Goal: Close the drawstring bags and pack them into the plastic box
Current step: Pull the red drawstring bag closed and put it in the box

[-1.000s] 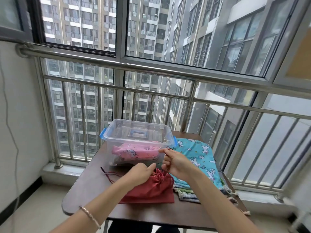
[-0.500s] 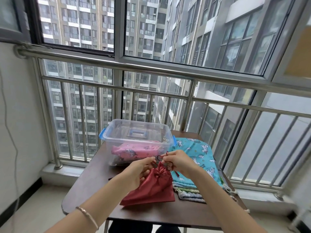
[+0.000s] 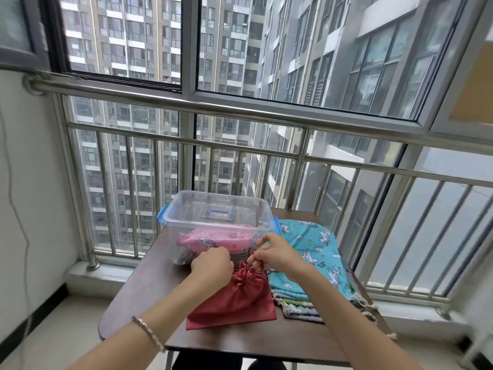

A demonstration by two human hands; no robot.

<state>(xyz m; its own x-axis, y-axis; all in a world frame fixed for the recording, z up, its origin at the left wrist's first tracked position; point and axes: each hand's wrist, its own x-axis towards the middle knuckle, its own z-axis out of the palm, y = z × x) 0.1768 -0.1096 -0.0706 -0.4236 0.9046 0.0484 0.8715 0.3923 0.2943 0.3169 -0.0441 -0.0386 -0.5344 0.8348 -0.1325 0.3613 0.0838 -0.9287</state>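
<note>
We have the red satin drawstring bag (image 3: 234, 297) near the front edge of the dark brown table (image 3: 149, 284), just before the clear plastic box (image 3: 186, 209). Our left hand (image 3: 212, 265) grips its gathered neck, our right hand (image 3: 277, 253) pinches its cord (image 3: 270, 271), hands close together

Left hand (image 3: 212, 265) and right hand (image 3: 277, 253) nearly touch, each grip pinched.

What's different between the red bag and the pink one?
The red bag is plain; the pink bag has a cartoon print. The red bag lies on the table in front of the box, while the pink bag is already inside the box. The left hand and right hand hold the red bag at its gathered mouth; no hand touches the pink bag. Both are cloth bags.
</note>
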